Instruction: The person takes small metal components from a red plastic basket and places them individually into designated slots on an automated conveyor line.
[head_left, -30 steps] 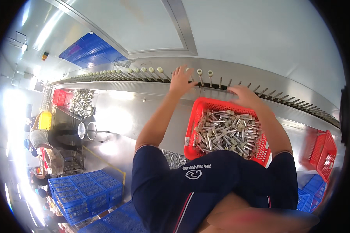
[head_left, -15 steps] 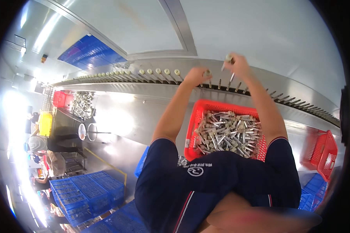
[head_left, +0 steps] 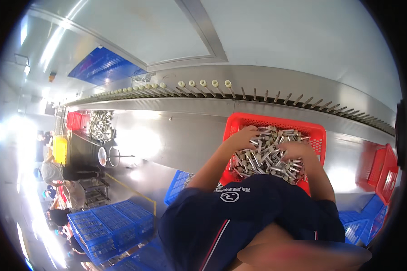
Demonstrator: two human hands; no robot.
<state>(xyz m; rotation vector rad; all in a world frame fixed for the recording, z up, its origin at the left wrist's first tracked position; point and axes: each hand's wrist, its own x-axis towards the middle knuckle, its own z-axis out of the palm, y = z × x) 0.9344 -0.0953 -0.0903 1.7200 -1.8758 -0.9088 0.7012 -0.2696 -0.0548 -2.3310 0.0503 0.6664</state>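
Observation:
Both my hands are down in a red plastic basket (head_left: 321, 131) piled with short silvery metal tubes (head_left: 262, 156) that have pale beige heads. My left hand (head_left: 245, 138) reaches over the basket's left side, its fingers stretched onto the parts. On the right of the pile my right hand (head_left: 297, 151) lies with fingers extended among the tubes. Some fingertips are hidden, and I see nothing clearly gripped in either hand. Beyond the basket runs a row of thin upright pins (head_left: 288, 97). Capped tubes (head_left: 215, 84) sit on the pins to the left; those to the right are bare.
A metal ledge (head_left: 190, 122) runs along the pin row. Another red basket (head_left: 380, 174) stands at right above blue crates (head_left: 359, 221). More blue crates (head_left: 113, 226) are stacked at lower left, near people working by a yellow crate (head_left: 60, 151).
Both hands have come down from the pin row into the basket. The pin where my left hand was now carries a capped tube, and the row has shifted somewhat leftward.

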